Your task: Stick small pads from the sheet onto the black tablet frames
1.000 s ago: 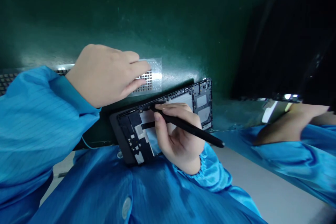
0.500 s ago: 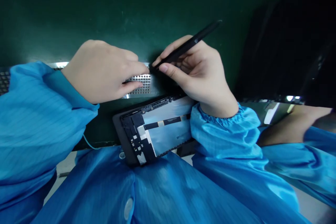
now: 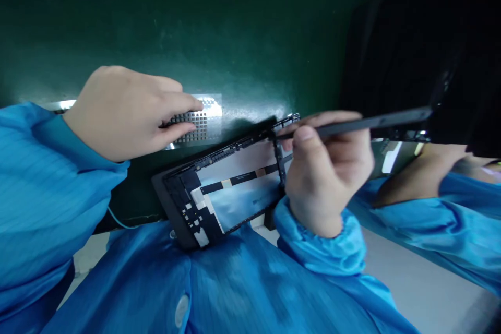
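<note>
An opened phone frame (image 3: 219,188) lies tilted at the near edge of the green mat, its silver inner panel and black parts showing. My right hand (image 3: 324,172) is closed on a black tweezer-like tool (image 3: 371,122), whose tip touches the frame's upper right edge. My left hand (image 3: 125,112) rests on a clear strip of small dark parts in a grid (image 3: 193,125), fingers pressed down on it and curled. Both arms wear blue sleeves.
A green mat (image 3: 235,36) covers the bench. A large black object (image 3: 410,52) stands at the right. Another person's hand and blue sleeve (image 3: 422,188) rest at the right edge. My blue coat fills the bottom.
My right hand has carried the tool from the parts strip back down to the phone frame's upper right edge. The left hand has stayed on the strip.
</note>
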